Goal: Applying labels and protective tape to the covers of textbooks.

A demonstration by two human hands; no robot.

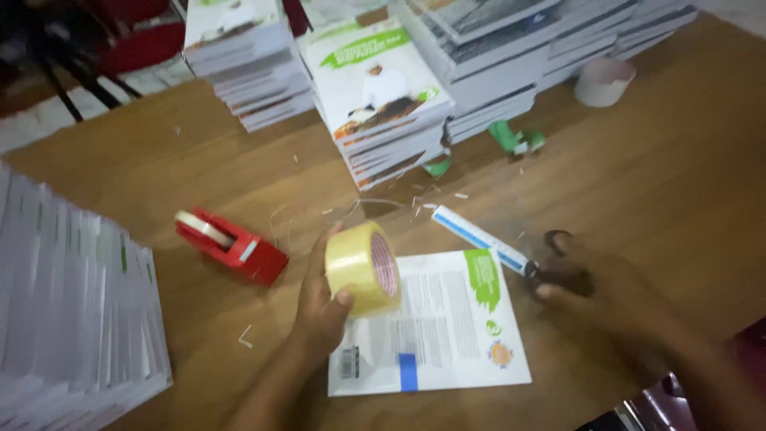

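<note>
A white booklet (447, 319) with a green corner patch, blue strip and barcode label (349, 363) lies flat on the bench (678, 175); white-and-green stacks (383, 96) stand behind.

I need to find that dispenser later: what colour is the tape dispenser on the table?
Red plastic tape dispenser, with a pale tape roll on it; head view.

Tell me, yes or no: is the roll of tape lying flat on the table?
No, the left hand holds the roll of tape up on edge above the booklet, not flat on the table.
</note>
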